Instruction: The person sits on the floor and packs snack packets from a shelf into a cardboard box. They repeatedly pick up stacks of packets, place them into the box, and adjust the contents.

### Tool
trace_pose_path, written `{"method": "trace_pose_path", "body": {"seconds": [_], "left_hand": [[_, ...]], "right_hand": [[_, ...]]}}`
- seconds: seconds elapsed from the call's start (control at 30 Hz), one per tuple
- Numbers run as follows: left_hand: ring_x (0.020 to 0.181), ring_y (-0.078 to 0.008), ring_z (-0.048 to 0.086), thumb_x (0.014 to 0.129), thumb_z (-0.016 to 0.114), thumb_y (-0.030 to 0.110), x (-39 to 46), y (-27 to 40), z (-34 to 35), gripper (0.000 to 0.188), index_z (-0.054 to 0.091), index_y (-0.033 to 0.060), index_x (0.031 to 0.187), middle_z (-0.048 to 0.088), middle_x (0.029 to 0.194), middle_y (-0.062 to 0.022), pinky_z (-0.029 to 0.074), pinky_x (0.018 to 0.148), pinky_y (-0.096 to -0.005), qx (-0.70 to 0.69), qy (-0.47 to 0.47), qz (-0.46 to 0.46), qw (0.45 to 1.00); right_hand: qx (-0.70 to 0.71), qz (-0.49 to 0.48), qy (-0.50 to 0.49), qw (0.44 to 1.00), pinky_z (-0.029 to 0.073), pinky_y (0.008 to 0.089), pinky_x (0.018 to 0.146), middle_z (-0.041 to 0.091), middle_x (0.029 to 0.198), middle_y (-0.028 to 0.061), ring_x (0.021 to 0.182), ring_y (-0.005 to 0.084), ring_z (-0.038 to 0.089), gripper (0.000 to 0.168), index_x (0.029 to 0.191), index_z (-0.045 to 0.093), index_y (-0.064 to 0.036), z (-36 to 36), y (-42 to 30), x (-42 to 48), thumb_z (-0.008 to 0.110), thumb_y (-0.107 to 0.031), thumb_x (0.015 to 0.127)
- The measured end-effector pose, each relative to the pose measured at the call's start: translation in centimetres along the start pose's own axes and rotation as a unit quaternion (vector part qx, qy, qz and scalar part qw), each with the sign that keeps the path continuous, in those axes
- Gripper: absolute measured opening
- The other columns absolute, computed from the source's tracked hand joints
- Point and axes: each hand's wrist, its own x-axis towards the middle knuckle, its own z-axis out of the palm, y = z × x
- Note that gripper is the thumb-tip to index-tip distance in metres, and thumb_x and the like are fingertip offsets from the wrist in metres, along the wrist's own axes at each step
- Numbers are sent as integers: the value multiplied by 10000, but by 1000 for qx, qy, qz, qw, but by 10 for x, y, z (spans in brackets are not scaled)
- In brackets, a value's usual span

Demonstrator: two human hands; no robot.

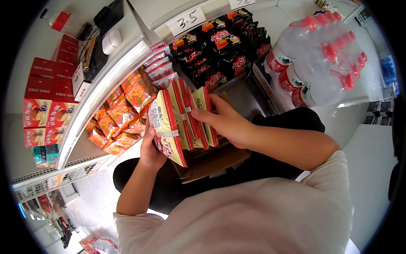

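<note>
Between my two hands stands a row of red-and-cream snack packets, on edge above an open cardboard box at my lap. My left hand holds the row's near left end, its thumb on the front packet. At the other end, my right hand is closed around the packets, with its thumb on their upper edges. Orange snack bags lie on the shelf to the left. Beyond the row are red-and-silver packets and stacks of black packets.
Shrink-wrapped bottles with red caps stand at the right. A curved shelf edge runs along the left, with red boxes, a white earphone case and a drink bottle beyond it. A price card hangs at the top.
</note>
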Motion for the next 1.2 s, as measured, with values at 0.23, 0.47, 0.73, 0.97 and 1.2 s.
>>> {"method": "trace_pose_path", "body": {"seconds": [0.23, 0.47, 0.73, 0.97, 1.2], "left_hand": [[1429, -310, 479, 787, 851, 487, -5, -26, -18, 1233, 69, 147, 1677, 395, 1592, -145, 431, 1150, -466, 61, 22, -20, 998], [1461, -308, 430, 780, 857, 490, 1, -21, -18, 1273, 38, 116, 1680, 344, 1614, -164, 399, 1169, -461, 86, 17, 0, 996], [1373, -274, 502, 809, 859, 479, 10, -35, -16, 1189, 139, 40, 1646, 439, 1524, -162, 434, 1130, -435, 106, 67, 16, 992], [1350, -276, 540, 833, 860, 374, 17, -33, -7, 1107, 177, 30, 1633, 492, 1489, -162, 452, 1124, -429, 65, 84, 10, 994], [1326, -268, 565, 816, 880, 314, 17, -40, -7, 1060, 236, 22, 1605, 537, 1454, -156, 476, 1104, -426, 70, 89, 8, 993]], "right_hand": [[-105, 46, 38, 993, 526, 357, 1010, 600, 1322, 150, 1235, 216, 600, 733, 1465, 367, 3, -9, 26, 15, 777, -187, 888], [-72, 67, 83, 992, 501, 376, 1057, 580, 1357, 145, 1261, 219, 588, 729, 1477, 353, -26, -7, 26, 25, 768, -48, 877], [-170, -42, 128, 976, 440, 375, 1133, 532, 1417, 177, 1346, 252, 534, 996, 1573, 210, -16, -18, 62, 35, 841, -23, 802], [-217, -76, 153, 961, 418, 369, 1150, 515, 1455, 208, 1377, 277, 518, 1078, 1606, 149, -10, -23, 59, 36, 864, -59, 802], [-270, -80, 121, 952, 433, 365, 1138, 524, 1445, 177, 1349, 247, 536, 1042, 1585, 179, -27, -36, 62, 45, 877, -76, 813]]}}
